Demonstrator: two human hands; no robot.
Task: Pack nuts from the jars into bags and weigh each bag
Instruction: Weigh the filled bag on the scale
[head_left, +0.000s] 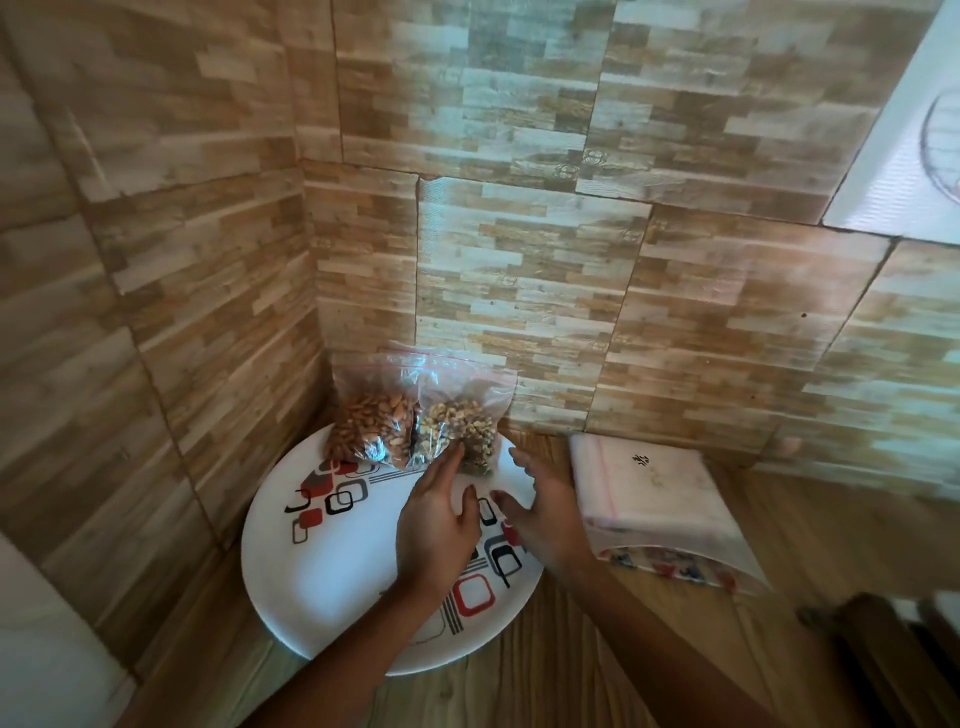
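Two filled clear zip bags lean against the wall at the far edge of a white plate with red and black squares. The left bag holds almonds, the right bag holds walnut pieces. My left hand stretches over the plate with straight fingers, its fingertips touching the walnut bag. Just to the right, my right hand hovers over the plate's rim with fingers spread, holding nothing. No jars or scale are in view.
A stack of empty clear zip bags lies on the wooden tabletop right of the plate. Wood-pattern walls close the corner behind and to the left. A dark object sits at the lower right.
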